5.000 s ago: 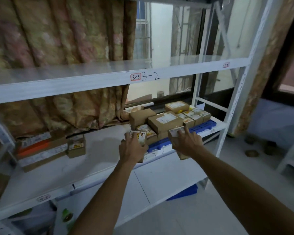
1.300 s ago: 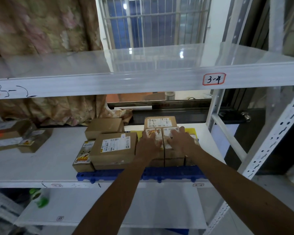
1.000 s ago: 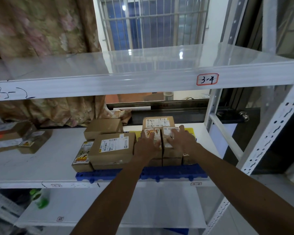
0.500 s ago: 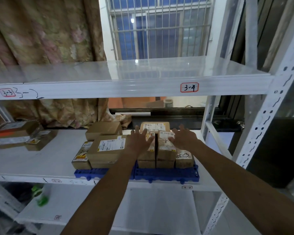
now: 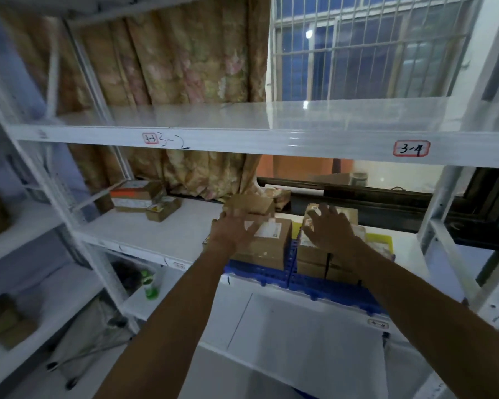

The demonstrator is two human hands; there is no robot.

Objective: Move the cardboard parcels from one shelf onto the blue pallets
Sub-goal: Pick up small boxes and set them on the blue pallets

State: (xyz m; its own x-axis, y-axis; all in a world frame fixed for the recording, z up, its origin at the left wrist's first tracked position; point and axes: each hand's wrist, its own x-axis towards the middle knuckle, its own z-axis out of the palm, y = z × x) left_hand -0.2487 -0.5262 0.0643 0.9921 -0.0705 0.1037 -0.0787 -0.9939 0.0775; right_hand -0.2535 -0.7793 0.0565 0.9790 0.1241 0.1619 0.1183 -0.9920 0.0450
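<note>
Several cardboard parcels stand on two blue pallets [image 5: 274,273] on the middle shelf [image 5: 167,237]. My left hand [image 5: 232,231] hovers open over the large labelled parcel [image 5: 268,243] on the left pallet. My right hand [image 5: 327,227] is open with spread fingers in front of the stacked small parcels [image 5: 314,254] on the right pallet. Neither hand holds anything. A plain brown parcel [image 5: 249,204] sits behind the large one. Further left on the same shelf lie an orange-striped parcel [image 5: 136,194] and a small parcel [image 5: 163,208], off the pallets.
The upper shelf [image 5: 242,133], marked 3-2 and 3-4, hangs low over the parcels. White uprights stand at left [image 5: 78,226] and right [image 5: 441,203]. A green bottle [image 5: 150,286] sits on the shelf below. Another rack with boxes [image 5: 6,323] stands at far left.
Both hands have lifted off the small stacked parcels, which stay on the right pallet, and are open. My view has swung left; the left hand now hangs over the large parcel.
</note>
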